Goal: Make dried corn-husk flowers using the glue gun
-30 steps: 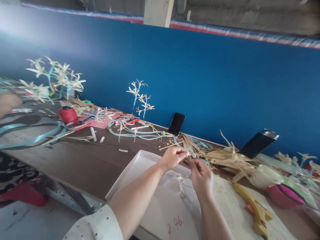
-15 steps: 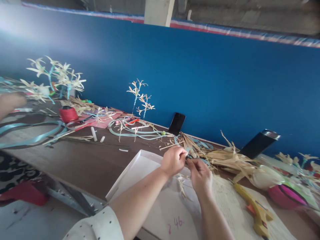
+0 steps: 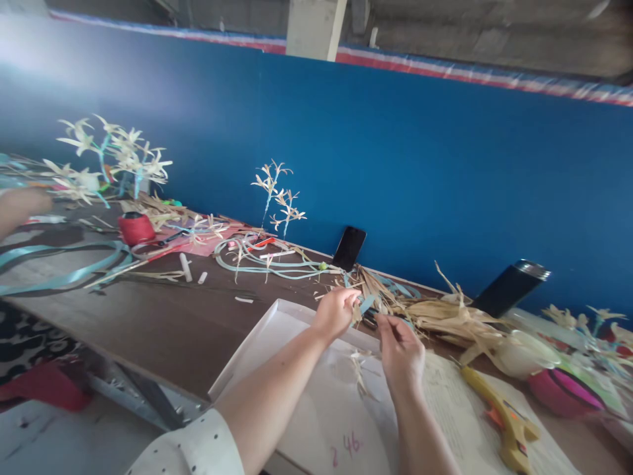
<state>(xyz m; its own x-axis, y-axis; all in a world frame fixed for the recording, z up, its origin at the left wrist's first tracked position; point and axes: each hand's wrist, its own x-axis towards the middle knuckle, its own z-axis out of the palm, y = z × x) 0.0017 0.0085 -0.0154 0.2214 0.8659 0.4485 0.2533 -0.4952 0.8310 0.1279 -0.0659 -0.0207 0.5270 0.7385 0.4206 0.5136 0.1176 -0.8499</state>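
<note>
Over the far edge of a white box lid (image 3: 257, 349), my left hand (image 3: 337, 311) is closed in a pinch. A light blue ribbon (image 3: 366, 303) and a bit of pale husk show at its fingertips. Close on the right, my right hand (image 3: 403, 346) is pinched too, by a small dark piece (image 3: 370, 318) whose kind I cannot make out. What the right fingers hold is hidden. Below the hands, a pale husk flower (image 3: 363, 376) lies in the lid.
Dried corn husks (image 3: 450, 313) and a dark flask (image 3: 512, 288) stand right of a phone (image 3: 349, 248) leaning on the blue partition. A yellow glue gun (image 3: 502, 415) lies on paper. Husk flowers (image 3: 119, 152) stand left, near another person's hand (image 3: 22, 210).
My hands have moved slightly apart, the left one going left. More of the light blue ribbon now shows between them.
</note>
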